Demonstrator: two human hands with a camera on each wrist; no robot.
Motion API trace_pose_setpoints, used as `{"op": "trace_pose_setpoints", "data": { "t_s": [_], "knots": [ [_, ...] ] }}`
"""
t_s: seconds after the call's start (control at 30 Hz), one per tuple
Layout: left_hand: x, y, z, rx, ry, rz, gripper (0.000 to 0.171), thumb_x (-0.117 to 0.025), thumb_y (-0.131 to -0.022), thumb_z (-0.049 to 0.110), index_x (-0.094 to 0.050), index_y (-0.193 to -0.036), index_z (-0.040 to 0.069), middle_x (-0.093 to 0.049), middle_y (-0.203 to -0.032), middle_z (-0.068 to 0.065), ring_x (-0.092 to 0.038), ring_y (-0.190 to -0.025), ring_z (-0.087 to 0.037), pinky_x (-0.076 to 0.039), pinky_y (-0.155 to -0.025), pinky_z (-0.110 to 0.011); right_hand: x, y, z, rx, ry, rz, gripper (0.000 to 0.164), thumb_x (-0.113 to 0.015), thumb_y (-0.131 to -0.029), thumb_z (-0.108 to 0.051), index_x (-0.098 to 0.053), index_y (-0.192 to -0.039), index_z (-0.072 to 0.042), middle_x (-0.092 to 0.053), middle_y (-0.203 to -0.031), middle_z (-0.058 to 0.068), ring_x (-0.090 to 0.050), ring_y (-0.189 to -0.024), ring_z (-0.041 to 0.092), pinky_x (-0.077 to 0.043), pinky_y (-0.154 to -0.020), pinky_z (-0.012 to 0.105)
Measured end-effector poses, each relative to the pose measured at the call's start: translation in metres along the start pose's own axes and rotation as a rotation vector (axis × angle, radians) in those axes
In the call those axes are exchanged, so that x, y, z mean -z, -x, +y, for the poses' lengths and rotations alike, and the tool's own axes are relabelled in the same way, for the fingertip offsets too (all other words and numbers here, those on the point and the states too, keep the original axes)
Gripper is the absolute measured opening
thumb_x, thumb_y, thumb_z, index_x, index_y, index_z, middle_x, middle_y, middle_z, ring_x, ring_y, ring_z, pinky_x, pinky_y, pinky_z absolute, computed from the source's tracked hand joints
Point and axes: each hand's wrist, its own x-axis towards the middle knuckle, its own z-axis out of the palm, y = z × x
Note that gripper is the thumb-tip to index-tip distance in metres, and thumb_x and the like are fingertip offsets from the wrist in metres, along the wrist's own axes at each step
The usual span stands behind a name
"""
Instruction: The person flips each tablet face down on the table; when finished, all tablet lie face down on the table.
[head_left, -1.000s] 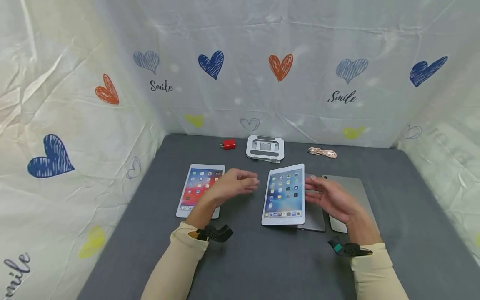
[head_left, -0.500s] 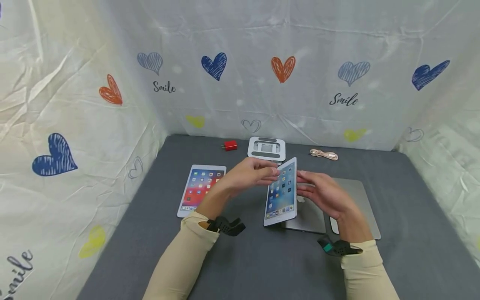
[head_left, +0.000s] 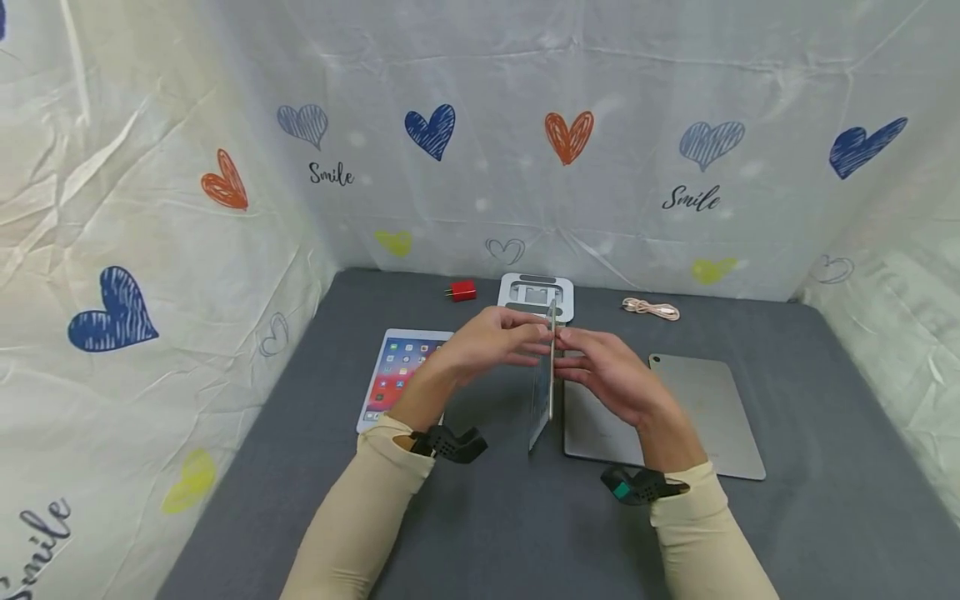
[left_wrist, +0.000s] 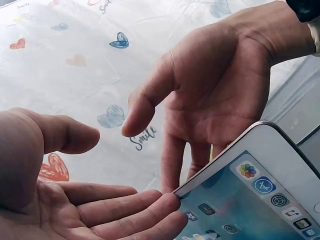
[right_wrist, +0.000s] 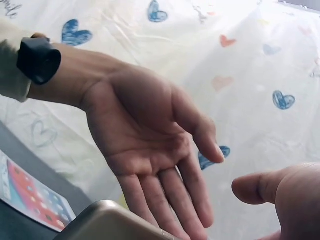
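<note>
A white-framed tablet [head_left: 545, 400] stands nearly on edge between the two hands, its blue screen turned toward the left hand. My left hand [head_left: 491, 342] has straight fingers touching the screen side near the tablet's edge, with the thumb apart, as the left wrist view shows. On the back side, the extended fingers of my right hand [head_left: 611, 371] meet the tablet; its gold-toned back [right_wrist: 112, 222] shows in the right wrist view. Under the right hand lies a dark grey tablet [head_left: 600, 429], face down. Another tablet [head_left: 393, 375], with a red-and-blue screen, lies beside the left forearm.
A silver tablet [head_left: 708, 408] lies face down at the right of the grey table [head_left: 540, 533]. Along the back are a red plug charger [head_left: 462, 290], a folded metal stand [head_left: 525, 287] and a bundled pink cable [head_left: 651, 308]. White heart-printed cloth [head_left: 480, 192] surrounds the table.
The tablet has turned from facing the camera to almost edge-on. My left hand has moved right to touch its screen side, and my right hand has moved left with it.
</note>
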Motion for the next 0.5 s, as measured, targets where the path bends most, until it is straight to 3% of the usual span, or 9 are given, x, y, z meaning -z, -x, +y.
{"op": "trace_pose_setpoints", "data": {
  "t_s": [0.13, 0.3, 0.5],
  "knots": [
    [0.009, 0.006, -0.002, -0.005, -0.003, 0.038, 0.051, -0.061, -0.113, 0.020, -0.055, -0.155, -0.008, -0.065, -0.154, -0.021, -0.069, -0.137, -0.038, -0.059, -0.114, -0.046, -0.010, -0.008, 0.001, -0.018, -0.001, -0.004, 0.059, -0.045, -0.119, -0.031, -0.040, -0.163, 0.008, -0.043, -0.162, 0.024, -0.061, -0.134, 0.034, -0.057, -0.112, 0.030],
    [0.022, 0.014, -0.006, 0.030, 0.032, 0.122, 0.052, -0.062, -0.113, 0.021, -0.054, -0.155, -0.008, -0.066, -0.152, -0.021, -0.073, -0.130, -0.037, -0.061, -0.110, -0.044, -0.020, -0.018, 0.006, -0.013, -0.034, -0.037, 0.057, -0.044, -0.118, -0.026, -0.042, -0.161, 0.011, -0.046, -0.162, 0.028, -0.065, -0.129, 0.028, -0.054, -0.117, 0.038],
    [0.035, 0.019, -0.014, 0.063, 0.076, 0.144, 0.052, -0.060, -0.113, 0.022, -0.054, -0.155, -0.009, -0.064, -0.153, -0.022, -0.071, -0.133, -0.038, -0.064, -0.105, -0.044, -0.024, -0.025, 0.017, -0.042, -0.032, -0.036, 0.056, -0.045, -0.118, -0.025, -0.043, -0.159, 0.013, -0.049, -0.160, 0.030, -0.065, -0.129, 0.027, -0.052, -0.121, 0.042]
  ]
}}
